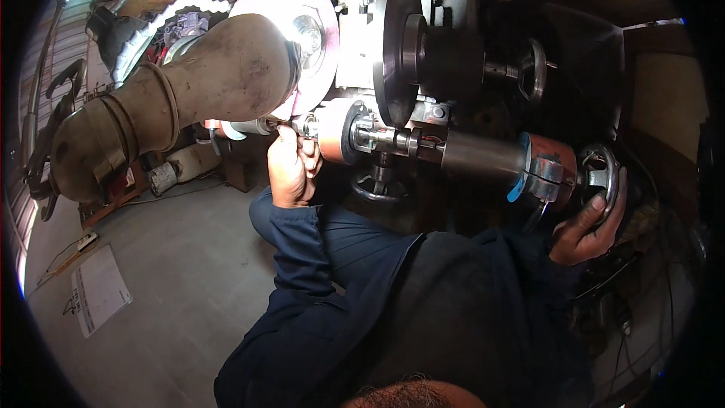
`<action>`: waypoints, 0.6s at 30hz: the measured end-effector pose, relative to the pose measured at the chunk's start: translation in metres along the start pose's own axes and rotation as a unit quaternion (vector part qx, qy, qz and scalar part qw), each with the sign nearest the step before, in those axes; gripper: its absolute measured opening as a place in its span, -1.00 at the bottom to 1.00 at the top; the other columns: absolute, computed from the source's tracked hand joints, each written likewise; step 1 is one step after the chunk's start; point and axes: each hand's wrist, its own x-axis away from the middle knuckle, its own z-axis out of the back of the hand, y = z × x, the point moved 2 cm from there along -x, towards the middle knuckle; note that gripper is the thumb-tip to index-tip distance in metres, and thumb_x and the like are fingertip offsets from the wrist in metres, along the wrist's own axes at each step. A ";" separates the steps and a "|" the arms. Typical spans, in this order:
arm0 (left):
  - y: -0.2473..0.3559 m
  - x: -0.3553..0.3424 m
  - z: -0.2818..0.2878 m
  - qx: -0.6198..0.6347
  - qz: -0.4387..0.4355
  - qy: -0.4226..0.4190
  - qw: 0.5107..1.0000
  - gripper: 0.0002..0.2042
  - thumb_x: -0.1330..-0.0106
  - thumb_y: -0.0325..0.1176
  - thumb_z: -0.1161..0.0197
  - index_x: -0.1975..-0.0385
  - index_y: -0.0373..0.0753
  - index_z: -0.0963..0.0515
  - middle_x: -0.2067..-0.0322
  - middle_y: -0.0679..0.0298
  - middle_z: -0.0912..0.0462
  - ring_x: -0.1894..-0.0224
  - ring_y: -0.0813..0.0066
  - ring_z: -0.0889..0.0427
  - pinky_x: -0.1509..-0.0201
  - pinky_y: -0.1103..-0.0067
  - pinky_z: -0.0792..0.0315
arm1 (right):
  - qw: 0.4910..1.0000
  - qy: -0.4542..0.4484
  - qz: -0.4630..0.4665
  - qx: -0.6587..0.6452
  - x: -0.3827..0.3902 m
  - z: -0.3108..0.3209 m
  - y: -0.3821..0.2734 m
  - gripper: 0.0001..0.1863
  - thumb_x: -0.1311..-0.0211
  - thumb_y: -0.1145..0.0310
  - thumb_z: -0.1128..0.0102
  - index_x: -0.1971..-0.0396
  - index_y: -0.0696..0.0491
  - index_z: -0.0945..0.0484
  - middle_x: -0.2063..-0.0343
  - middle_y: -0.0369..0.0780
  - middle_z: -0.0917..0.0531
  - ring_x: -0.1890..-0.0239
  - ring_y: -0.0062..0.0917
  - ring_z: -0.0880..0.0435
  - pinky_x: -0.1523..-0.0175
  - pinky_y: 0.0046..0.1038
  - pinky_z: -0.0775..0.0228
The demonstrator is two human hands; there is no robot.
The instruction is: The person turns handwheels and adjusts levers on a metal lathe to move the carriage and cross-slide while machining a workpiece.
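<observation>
My right hand (590, 233) grips the rim of a metal handwheel (602, 174) at the right end of a long machine spindle. My left hand (291, 168) is raised with curled fingers at a small shiny shaft end (306, 125), just left of an orange-rimmed round housing (337, 133). Whatever its fingertips pinch is too small to make out. Between the hands, the horizontal spindle carries a thick dark cylinder (483, 160) and a red clamp-like block (551, 170) with a blue edge. A second handwheel (380, 187) sits below the spindle.
A large brown duct (219, 68) reaches in from the left above my left hand. Behind the spindle stand a big dark disc (398, 45) and another handwheel (537, 72). Strong light glares off the round guard (291, 0). A white sheet (100, 291) lies on the floor at left.
</observation>
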 end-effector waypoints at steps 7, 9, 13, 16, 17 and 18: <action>0.000 0.000 -0.006 0.025 -0.008 0.024 0.999 -0.54 -0.55 0.04 0.07 0.53 -0.17 -0.35 0.70 0.45 -0.30 0.76 0.72 -0.24 0.73 0.72 -0.13 | 0.997 -0.047 0.041 -0.048 -0.008 0.007 -0.005 -0.52 -0.51 0.25 0.09 -0.15 0.36 -0.45 -0.08 0.08 -0.59 -0.10 -0.20 -0.63 -0.19 -0.32 -0.44; -0.001 -0.001 -0.005 0.030 -0.014 0.023 0.999 -0.54 -0.55 0.04 0.07 0.54 -0.16 -0.35 0.71 0.46 -0.29 0.76 0.72 -0.24 0.73 0.72 -0.13 | 0.998 -0.042 0.039 -0.005 -0.006 0.006 -0.003 -0.52 -0.51 0.23 0.08 -0.15 0.35 -0.46 -0.07 0.06 -0.60 -0.07 -0.22 -0.64 -0.16 -0.34 -0.46; -0.001 -0.002 -0.006 0.033 -0.015 0.037 0.999 -0.54 -0.55 0.03 0.07 0.58 -0.13 -0.31 0.72 0.47 -0.26 0.76 0.71 -0.22 0.73 0.71 -0.11 | 0.999 -0.006 -0.023 0.023 0.001 0.003 -0.001 -0.52 -0.52 0.21 0.08 -0.15 0.32 -0.47 -0.06 0.04 -0.62 -0.06 -0.25 -0.66 -0.14 -0.34 -0.47; -0.001 -0.002 -0.006 0.027 -0.014 0.041 0.999 -0.54 -0.55 0.02 0.06 0.60 -0.12 -0.30 0.72 0.47 -0.24 0.76 0.70 -0.20 0.73 0.69 -0.09 | 1.000 0.007 -0.024 0.018 0.002 0.002 -0.001 -0.52 -0.52 0.19 0.08 -0.16 0.30 -0.47 -0.05 0.02 -0.63 -0.05 -0.27 -0.66 -0.13 -0.35 -0.48; 0.000 -0.002 -0.006 0.028 -0.016 0.037 0.999 -0.54 -0.55 0.02 0.06 0.60 -0.12 -0.29 0.72 0.47 -0.23 0.76 0.70 -0.19 0.72 0.68 -0.08 | 0.999 0.005 -0.025 0.020 0.001 0.002 -0.002 -0.52 -0.52 0.19 0.08 -0.15 0.31 -0.47 -0.04 0.02 -0.63 -0.05 -0.27 -0.67 -0.12 -0.35 -0.49; 0.000 -0.002 -0.006 0.027 -0.015 0.037 0.999 -0.54 -0.55 0.02 0.06 0.60 -0.12 -0.29 0.72 0.47 -0.23 0.76 0.70 -0.19 0.72 0.68 -0.08 | 0.999 0.003 -0.026 0.022 0.000 0.002 -0.003 -0.52 -0.52 0.19 0.08 -0.15 0.31 -0.47 -0.03 0.02 -0.64 -0.04 -0.27 -0.67 -0.11 -0.35 -0.50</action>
